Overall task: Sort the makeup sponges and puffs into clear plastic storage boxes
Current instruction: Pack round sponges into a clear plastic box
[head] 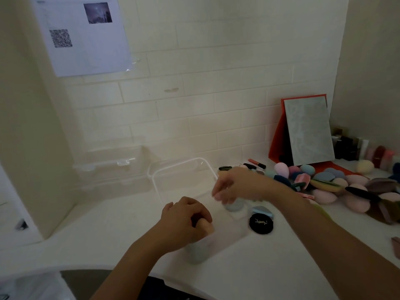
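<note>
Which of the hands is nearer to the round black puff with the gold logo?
Right. The right hand is just up and left of the black puff; the left hand, gripping a peach sponge, sits farther off to the puff's left.

The smooth countertop (108, 224) is white and the brick-patterned tiled wall (194, 83) is cream. The clear plastic storage box (179, 163) has a white rim. The egg-shaped foam sponge (206, 227) is peach, the rounded sponge (234, 205) pale blue-grey, and the wedge-shaped puff (262, 211) light blue. The round black puff (261, 223) bears pale lettering. The rectangular mirror (308, 131) looks mottled grey, on a folding orange stand (276, 144).
</note>
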{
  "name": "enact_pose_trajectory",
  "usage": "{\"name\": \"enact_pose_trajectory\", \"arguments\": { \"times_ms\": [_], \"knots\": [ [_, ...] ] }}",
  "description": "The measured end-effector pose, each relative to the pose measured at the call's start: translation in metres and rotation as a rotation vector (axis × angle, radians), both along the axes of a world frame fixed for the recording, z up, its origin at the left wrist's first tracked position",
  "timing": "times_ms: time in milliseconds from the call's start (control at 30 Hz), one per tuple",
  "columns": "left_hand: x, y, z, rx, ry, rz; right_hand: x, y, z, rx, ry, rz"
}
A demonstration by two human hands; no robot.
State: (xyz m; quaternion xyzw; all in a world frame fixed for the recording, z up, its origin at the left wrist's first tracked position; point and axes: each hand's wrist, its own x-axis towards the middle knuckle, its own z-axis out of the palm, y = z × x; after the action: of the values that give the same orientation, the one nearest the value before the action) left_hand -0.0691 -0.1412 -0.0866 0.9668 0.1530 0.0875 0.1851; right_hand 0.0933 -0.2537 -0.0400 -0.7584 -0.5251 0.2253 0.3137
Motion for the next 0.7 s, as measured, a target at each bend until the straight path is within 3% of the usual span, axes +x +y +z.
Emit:
{"name": "enact_pose_trajectory", "arguments": {
  "times_ms": [67, 133, 300, 400, 533, 700],
  "knots": [
    [0.000, 0.000, -0.001, -0.026, -0.018, 0.018, 0.017, -0.007, 0.005, 0.106, -0.121, -0.177],
    [0.000, -0.001, -0.002, -0.041, -0.028, 0.038, 0.034, -0.014, 0.005, 0.048, -0.314, -0.388],
    [0.000, -0.001, -0.003, -0.040, -0.032, 0.042, 0.039, -0.036, 0.002, -0.524, -0.698, -0.567],
    [-0.001, -0.002, -0.002, -0.035, -0.031, 0.038, 0.046, -0.041, -0.011, -0.678, -0.772, -0.589],
    [-0.002, -0.002, 0.000, -0.052, -0.028, 0.042, 0.058, -0.043, -0.025, -0.642, -0.782, -0.643],
    [-0.002, -0.003, 0.002, -0.069, -0.009, 0.042, 0.056, -0.035, -0.001, -0.359, -0.723, -0.619]
  ]
}}
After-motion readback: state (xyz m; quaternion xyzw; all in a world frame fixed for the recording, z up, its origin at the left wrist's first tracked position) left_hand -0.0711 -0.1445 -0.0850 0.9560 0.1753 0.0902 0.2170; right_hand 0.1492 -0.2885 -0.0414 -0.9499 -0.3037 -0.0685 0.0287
